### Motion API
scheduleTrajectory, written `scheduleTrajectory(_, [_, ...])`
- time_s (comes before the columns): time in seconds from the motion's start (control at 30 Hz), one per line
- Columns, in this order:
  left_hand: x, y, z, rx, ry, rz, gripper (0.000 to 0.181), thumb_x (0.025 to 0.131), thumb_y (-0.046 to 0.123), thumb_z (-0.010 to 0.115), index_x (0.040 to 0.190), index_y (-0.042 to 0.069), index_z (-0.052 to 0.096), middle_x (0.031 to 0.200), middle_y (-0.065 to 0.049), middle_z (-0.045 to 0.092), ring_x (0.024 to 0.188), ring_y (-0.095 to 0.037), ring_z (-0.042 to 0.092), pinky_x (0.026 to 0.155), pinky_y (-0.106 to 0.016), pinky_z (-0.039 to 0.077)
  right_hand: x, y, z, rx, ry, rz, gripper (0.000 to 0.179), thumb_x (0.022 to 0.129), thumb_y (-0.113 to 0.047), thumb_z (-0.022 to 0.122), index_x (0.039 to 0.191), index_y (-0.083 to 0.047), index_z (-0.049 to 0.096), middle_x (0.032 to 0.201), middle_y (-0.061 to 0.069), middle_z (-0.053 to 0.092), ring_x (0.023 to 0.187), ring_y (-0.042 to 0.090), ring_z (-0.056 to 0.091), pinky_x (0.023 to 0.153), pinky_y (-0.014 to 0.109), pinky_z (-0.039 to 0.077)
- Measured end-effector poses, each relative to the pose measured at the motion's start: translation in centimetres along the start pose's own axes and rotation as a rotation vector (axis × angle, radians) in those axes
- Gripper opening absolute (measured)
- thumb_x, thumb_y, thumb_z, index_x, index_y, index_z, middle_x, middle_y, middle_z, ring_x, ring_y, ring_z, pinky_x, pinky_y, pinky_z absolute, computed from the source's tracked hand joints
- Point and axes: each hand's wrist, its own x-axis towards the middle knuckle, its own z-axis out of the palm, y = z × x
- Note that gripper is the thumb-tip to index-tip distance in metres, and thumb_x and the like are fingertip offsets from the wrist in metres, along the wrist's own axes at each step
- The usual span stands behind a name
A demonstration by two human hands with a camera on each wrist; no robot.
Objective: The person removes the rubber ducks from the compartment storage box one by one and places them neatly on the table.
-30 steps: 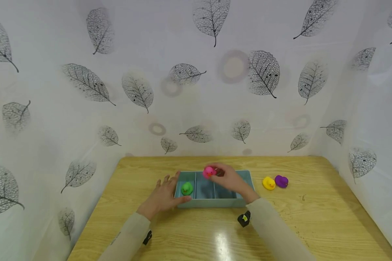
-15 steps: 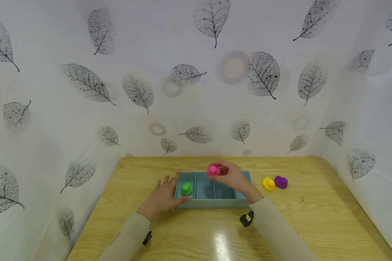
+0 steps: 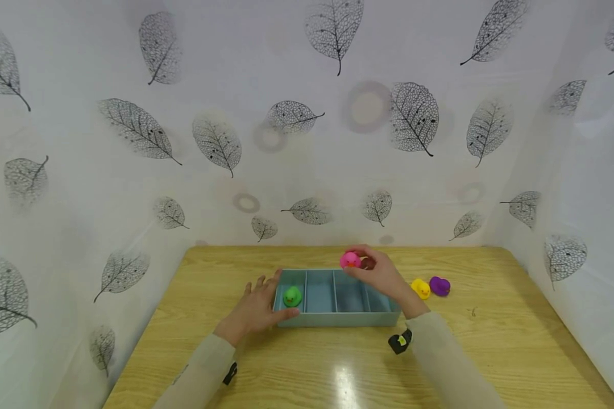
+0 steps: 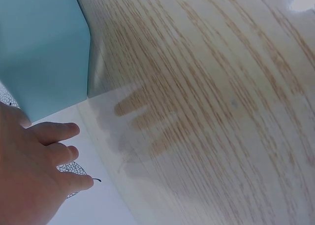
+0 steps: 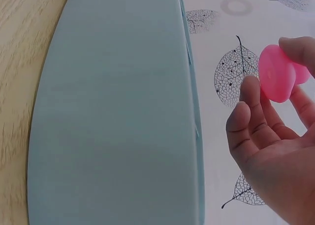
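Pink duck (image 3: 350,260) in right hand (image 3: 384,275), seemingly above the far rim of the divided box (image 3: 337,320)

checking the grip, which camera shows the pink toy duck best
The right wrist view: the pink toy duck looks largest there, held in the right hand. The head view shows it smaller, from the front. The left wrist view doesn't show it.

On the table (image 3: 286,372), a box (image 3: 337,320) — one duck (image 3: 292,296) in its leftmost compartment (image 3: 293,278), two ducks (image 3: 440,286) off its right end.
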Motion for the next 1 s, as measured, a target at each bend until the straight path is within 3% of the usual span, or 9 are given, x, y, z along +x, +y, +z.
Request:
scheduleTrajectory(0.33, [-0.1, -0.1, 0.0, 0.003, 0.005, 0.011, 0.116, 0.091, 0.079, 0.061, 0.171, 0.013, 0.010, 0.171, -0.016, 0.034, 0.159, -0.050, 0.022, 0.128, -0.072, 0.010, -0.8, 0.2, -1.4, -0.018, 0.018, 0.002, 0.044, 0.096, -0.018, 0.079, 0.136, -0.009, 0.066, 0.128, 0.017, 0.068, 0.093, 0.019, 0.066, 0.078, 0.026, 0.060])
scheduleTrajectory(0.7, [0.0, -0.2, 0.0, 0.013, 0.005, 0.017, 0.115, 0.091, 0.078, 0.060, 0.171, 0.012, 0.009, 0.171, -0.016, 0.034, 0.159, -0.051, 0.022, 0.128, -0.072, 0.010, -1.4, 0.9, -3.2, -0.063, 0.071, 0.033, 0.045, 0.095, -0.019, 0.080, 0.137, -0.009, 0.067, 0.128, 0.021, 0.067, 0.090, 0.018, 0.066, 0.071, 0.026, 0.056])
scheduleTrajectory(1.0, [0.0, -0.1, 0.0, 0.014, 0.007, 0.019, 0.115, 0.091, 0.078, 0.060, 0.171, 0.012, 0.010, 0.171, -0.016, 0.035, 0.159, -0.051, 0.023, 0.128, -0.073, 0.011, -2.3, 1.5, -4.9, -0.052, 0.116, 0.039, 0.045, 0.098, -0.019, 0.076, 0.141, -0.008, 0.064, 0.124, 0.017, 0.067, 0.087, 0.010, 0.068, 0.074, 0.028, 0.060])
